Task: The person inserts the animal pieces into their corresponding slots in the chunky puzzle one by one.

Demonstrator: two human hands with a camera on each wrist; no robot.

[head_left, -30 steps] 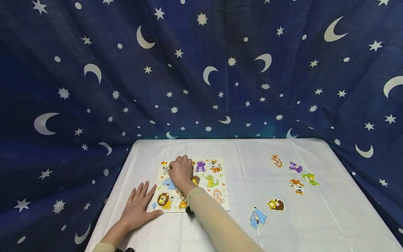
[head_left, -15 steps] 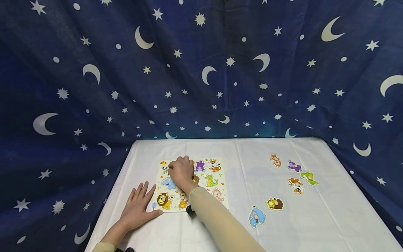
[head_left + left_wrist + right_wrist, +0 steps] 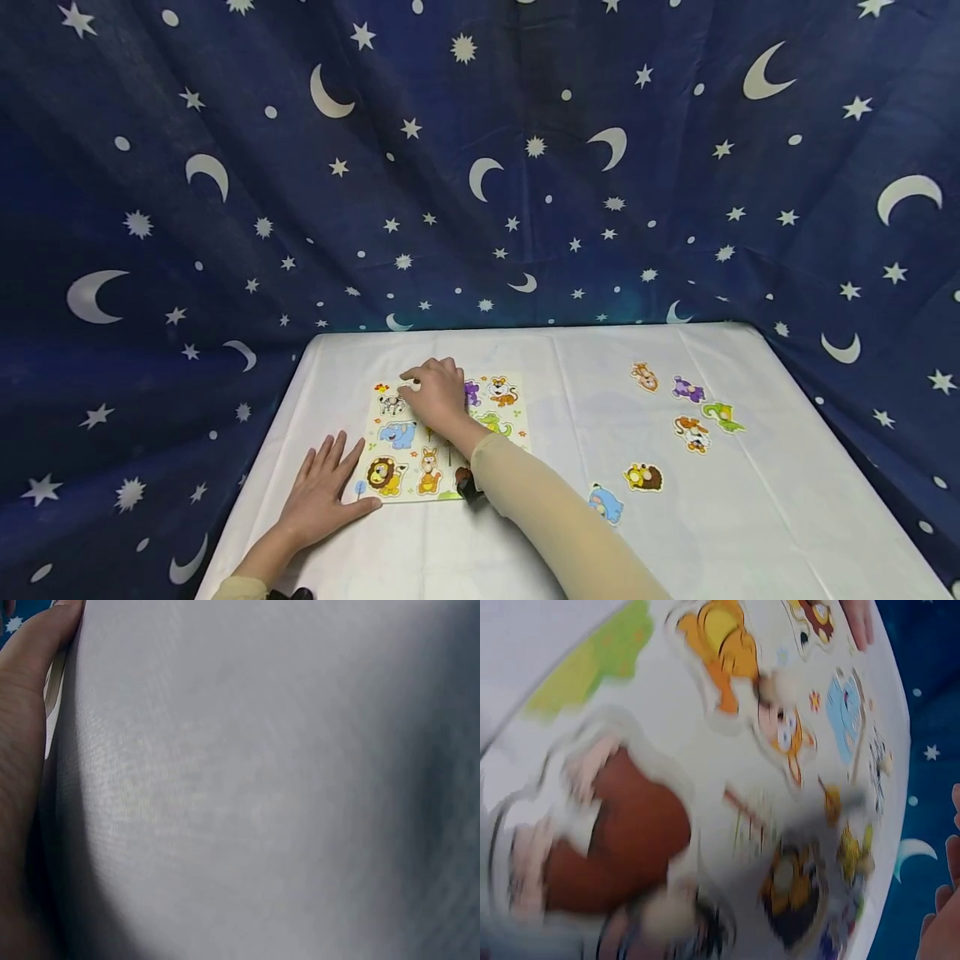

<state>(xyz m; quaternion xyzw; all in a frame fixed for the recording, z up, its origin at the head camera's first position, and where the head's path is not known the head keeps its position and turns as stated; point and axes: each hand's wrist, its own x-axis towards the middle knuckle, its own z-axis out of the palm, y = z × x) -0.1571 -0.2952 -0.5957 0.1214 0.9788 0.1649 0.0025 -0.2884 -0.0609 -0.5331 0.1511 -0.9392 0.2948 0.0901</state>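
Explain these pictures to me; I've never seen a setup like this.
There is no machine here: a person works with two bare hands. The wide picture comes from a camera on the head, looking forward and down; the two close ones come from a camera on each wrist. On the white table lies a board with animal pictures, and to its right six loose animal pieces. The left hand lies spread, its thumb by the board's corner. The right hand is over the board, thumb and forefinger apart, nothing visibly held.
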